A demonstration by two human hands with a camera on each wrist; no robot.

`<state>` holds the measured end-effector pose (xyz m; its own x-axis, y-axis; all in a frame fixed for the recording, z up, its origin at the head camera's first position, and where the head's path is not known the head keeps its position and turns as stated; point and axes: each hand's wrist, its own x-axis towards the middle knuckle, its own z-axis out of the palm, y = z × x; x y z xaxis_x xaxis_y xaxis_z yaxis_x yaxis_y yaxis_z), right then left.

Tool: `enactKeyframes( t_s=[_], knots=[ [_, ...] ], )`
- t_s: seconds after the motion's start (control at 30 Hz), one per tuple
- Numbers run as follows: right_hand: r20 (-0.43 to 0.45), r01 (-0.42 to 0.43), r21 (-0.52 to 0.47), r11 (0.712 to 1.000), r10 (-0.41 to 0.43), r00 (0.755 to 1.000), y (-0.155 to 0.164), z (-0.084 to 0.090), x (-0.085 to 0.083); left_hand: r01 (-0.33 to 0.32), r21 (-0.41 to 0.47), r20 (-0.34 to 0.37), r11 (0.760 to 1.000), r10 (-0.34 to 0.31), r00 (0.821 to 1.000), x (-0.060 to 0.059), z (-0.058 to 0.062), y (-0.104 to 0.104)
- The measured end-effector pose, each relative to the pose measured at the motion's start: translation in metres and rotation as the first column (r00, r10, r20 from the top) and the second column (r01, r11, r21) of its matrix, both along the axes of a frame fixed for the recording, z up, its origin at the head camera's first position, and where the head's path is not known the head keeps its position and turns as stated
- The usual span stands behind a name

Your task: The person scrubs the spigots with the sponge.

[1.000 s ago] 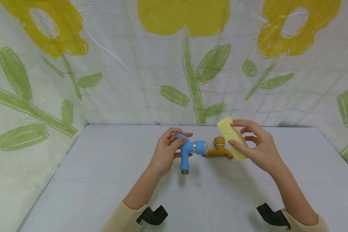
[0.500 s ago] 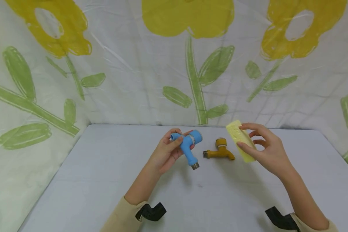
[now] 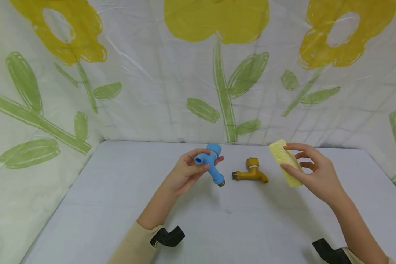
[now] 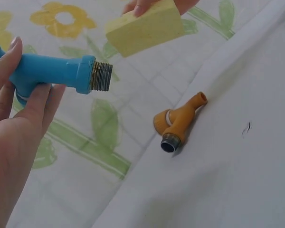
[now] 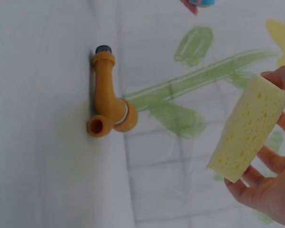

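The left hand [image 3: 184,172] gripped a blue plastic tap [image 3: 211,165] above the table's [image 3: 118,205] middle, threaded end slanting down-right. The right hand [image 3: 311,172] pinched a yellow rectangular sponge [image 3: 285,161] well apart, rightward; neither hand clearly nearer.

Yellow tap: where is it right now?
The yellow tap lies untouched on the white table in the head view, between the left hand's blue tap and the right hand's sponge.
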<state>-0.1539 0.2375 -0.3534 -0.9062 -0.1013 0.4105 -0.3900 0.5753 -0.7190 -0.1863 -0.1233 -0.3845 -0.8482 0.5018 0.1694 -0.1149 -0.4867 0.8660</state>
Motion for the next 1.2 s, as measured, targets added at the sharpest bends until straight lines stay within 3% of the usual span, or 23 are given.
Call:
enactKeyframes(
  t_s=[0.27, 0.37, 0.53, 0.73, 1.0, 1.2],
  knots=[
    [0.019, 0.038, 0.038, 0.999, -0.039, 0.999, 0.011, -0.007, 0.0, -0.13, -0.097, -0.09, 0.987, 0.121, 0.989, -0.007, 0.001, -0.006],
    [0.028, 0.049, 0.047, 0.998, -0.051, 0.998, 0.015, -0.011, -0.001, -0.188, -0.186, -0.108, 0.964, 0.17, 0.98, -0.008, 0.007, -0.009],
    [0.049, 0.075, 0.065, 0.995, -0.078, 0.996, 0.022, -0.017, -0.002, -0.234, -0.328, -0.155, 0.915, 0.192, 0.969, -0.013, 0.009, -0.017],
    [0.086, 0.109, 0.105, 0.988, -0.119, 0.989, 0.029, -0.023, -0.004, -0.297, -0.49, -0.24, 0.82, 0.201, 0.95, -0.017, 0.008, -0.022],
    [0.149, 0.15, 0.18, 0.972, -0.177, 0.973, 0.033, -0.026, -0.01, -0.417, -0.612, -0.383, 0.672, 0.21, 0.9, -0.025, 0.002, -0.019],
    [0.178, 0.171, 0.202, 0.964, -0.208, 0.962, 0.034, -0.027, -0.016, -0.488, -0.655, -0.493, 0.577, 0.163, 0.855, -0.032, -0.003, -0.015]
  ],
)
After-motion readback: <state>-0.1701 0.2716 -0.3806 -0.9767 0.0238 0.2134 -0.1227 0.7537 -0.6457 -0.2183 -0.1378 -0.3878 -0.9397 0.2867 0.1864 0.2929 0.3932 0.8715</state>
